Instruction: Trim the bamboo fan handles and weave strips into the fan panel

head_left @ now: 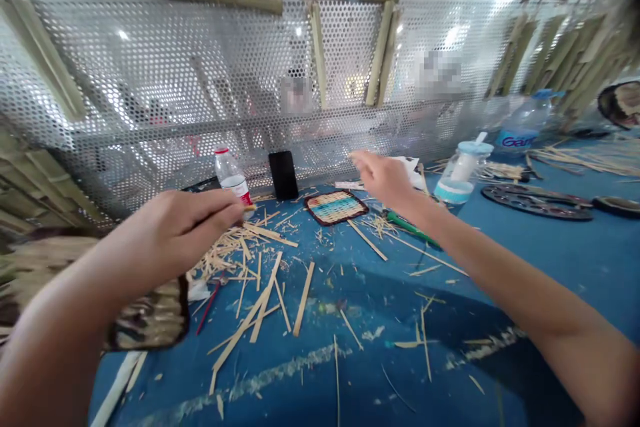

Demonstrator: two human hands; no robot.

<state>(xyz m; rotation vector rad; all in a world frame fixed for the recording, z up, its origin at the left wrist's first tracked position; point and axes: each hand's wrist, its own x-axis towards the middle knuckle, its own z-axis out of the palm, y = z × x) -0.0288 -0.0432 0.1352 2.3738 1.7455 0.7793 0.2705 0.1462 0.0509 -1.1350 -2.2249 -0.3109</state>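
Note:
My left hand (187,220) is raised over a pile of thin bamboo strips (225,250), thumb and fingers pinched together. A small yellowish bit shows at its fingertips, too small to name. Further off, my right hand (385,179) is also closed in a pinch, held above the tabletop; what it grips, if anything, I cannot make out. Between the hands, farther back, lies a small woven mat (337,207) with a dark brown rim and blue-green bands. Loose flat strips (304,299) are scattered on the blue table (370,307) nearer to me.
A perforated metal screen (240,80) runs along the back, with bamboo pieces on it. Against it stand a red-capped bottle (233,177) and a black phone (283,175). To the right are a lidded cup (457,177), a large water bottle (525,127) and a dark oval tray (535,203).

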